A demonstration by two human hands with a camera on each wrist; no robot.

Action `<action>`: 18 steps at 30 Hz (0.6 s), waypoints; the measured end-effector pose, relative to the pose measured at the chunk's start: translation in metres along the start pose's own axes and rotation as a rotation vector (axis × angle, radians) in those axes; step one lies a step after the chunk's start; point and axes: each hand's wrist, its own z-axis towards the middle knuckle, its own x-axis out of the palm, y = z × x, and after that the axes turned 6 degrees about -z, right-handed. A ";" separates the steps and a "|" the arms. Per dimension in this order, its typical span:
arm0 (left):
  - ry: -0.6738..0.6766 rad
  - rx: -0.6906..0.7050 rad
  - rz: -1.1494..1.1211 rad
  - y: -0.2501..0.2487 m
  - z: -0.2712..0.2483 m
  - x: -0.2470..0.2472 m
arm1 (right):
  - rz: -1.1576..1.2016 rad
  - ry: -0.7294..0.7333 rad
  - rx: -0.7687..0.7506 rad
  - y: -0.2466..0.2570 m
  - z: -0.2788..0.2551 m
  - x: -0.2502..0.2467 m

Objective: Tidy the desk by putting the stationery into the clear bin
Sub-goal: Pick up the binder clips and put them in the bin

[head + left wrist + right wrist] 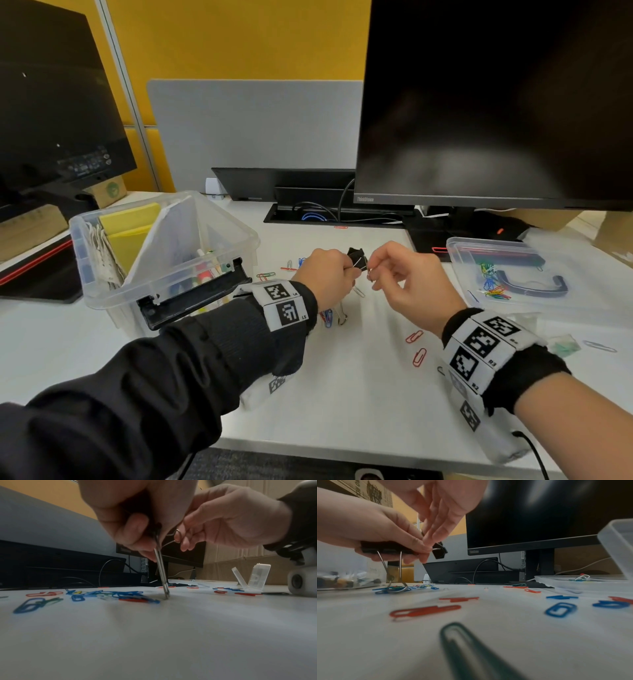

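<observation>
Left hand (327, 274) gripping large binder clip (385, 547), right hand (404, 274) pinching small binder clip (358, 258): spring slip risks scattering paper clips (109, 595) across worktop (342, 394).

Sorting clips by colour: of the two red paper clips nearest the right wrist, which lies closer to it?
The lower red clip, nearer the desk's front edge; the other lies farther back.

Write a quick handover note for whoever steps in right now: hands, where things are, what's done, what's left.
Left hand grips a large black binder clip, wire handles touching the desk.
Right hand pinches the wire handle of a smaller binder clip.
Clear bin, on the left, already holds yellow notes and pens.
Left: both clips, and the loose paper clips scattered on the desk.
</observation>
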 end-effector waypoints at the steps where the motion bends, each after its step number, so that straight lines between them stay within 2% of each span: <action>1: -0.010 0.032 -0.013 0.000 -0.001 0.000 | 0.036 -0.024 0.036 0.000 0.001 -0.001; 5: 0.021 0.138 -0.041 0.000 -0.003 -0.001 | 0.014 -0.206 0.143 -0.005 0.005 -0.003; 6: 0.053 0.167 -0.036 0.000 -0.003 -0.001 | -0.006 -0.209 0.156 -0.007 0.006 -0.004; 9: 0.133 0.243 0.009 -0.001 -0.005 0.001 | -0.010 0.014 0.168 -0.009 0.004 -0.001; 11: 0.129 0.249 0.034 0.000 -0.004 0.001 | 0.035 0.152 0.157 -0.007 0.003 0.001; 14: 0.088 0.226 0.061 0.000 -0.004 0.000 | 0.125 0.211 0.194 -0.003 0.002 0.000; 18: 0.015 0.126 -0.004 0.002 -0.001 -0.001 | 0.096 0.249 0.228 -0.003 0.002 0.001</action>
